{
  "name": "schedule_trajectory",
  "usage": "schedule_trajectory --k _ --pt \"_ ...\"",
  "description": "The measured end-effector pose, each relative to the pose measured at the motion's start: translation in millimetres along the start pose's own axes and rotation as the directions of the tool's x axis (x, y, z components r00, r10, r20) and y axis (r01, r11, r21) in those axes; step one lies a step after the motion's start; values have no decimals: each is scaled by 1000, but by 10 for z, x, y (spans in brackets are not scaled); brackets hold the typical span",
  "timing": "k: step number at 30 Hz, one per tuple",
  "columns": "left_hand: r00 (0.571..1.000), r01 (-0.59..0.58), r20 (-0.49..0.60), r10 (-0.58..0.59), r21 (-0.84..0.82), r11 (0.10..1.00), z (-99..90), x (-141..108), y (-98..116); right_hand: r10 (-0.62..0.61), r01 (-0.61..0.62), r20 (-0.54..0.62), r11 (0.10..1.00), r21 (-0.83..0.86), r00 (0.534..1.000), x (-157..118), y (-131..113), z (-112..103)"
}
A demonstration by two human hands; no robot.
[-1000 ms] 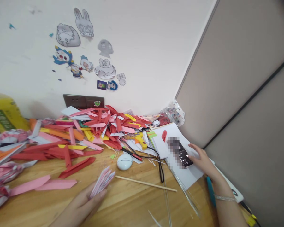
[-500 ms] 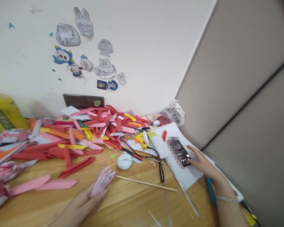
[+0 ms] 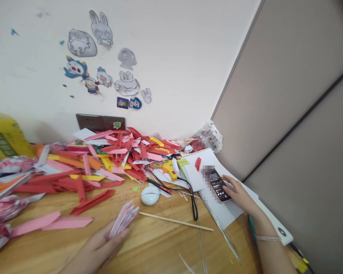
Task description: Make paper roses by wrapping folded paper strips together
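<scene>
- Head view, lower left of centre: the left hand [image 3: 104,239] has its thumb and fingers closed around a bundle [image 3: 124,220] of folded pink and white paper, the free ends fanned. If that grip loosened, the pieces could slide apart; squeezed harder, their folds could crease.
- Right of centre: the right hand [image 3: 240,198] has its fingers spread, the thumb over the right edge of the phone [image 3: 220,186]. I cannot tell whether it touches or hovers. A stray brush could register on the lit screen.
- The phone lies on white sheets [image 3: 231,215], tilted across the frame; a sideways push could make the sheets slip and carry it along.
- Centre: the glue gun [image 3: 170,170] lies beside the paper pile [image 3: 125,146], its cord [image 3: 196,213] looping down the frame. A sleeve or wrist catching that loop could drag it; whether it is hot cannot be told.
- Below the centre: the stick [image 3: 175,221] lies loose between the hands and, if knocked, could roll.
</scene>
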State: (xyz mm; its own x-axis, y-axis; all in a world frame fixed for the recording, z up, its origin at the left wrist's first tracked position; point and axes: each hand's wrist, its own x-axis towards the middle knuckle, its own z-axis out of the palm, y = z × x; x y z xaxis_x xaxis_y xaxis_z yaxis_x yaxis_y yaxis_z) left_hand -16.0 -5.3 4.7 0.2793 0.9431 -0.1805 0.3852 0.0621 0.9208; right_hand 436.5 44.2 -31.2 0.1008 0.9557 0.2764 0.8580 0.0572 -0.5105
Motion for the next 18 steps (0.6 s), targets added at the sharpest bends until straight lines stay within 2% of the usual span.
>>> schedule_trajectory --k 12,18 --pt "1000 -8 28 8 -1 1000 9 23 -54 14 -17 -50 998 -55 999 36 -186 106" --pt "1000 -14 8 15 -32 999 14 21 -45 11 -14 -67 999 -37 998 36 -277 160"
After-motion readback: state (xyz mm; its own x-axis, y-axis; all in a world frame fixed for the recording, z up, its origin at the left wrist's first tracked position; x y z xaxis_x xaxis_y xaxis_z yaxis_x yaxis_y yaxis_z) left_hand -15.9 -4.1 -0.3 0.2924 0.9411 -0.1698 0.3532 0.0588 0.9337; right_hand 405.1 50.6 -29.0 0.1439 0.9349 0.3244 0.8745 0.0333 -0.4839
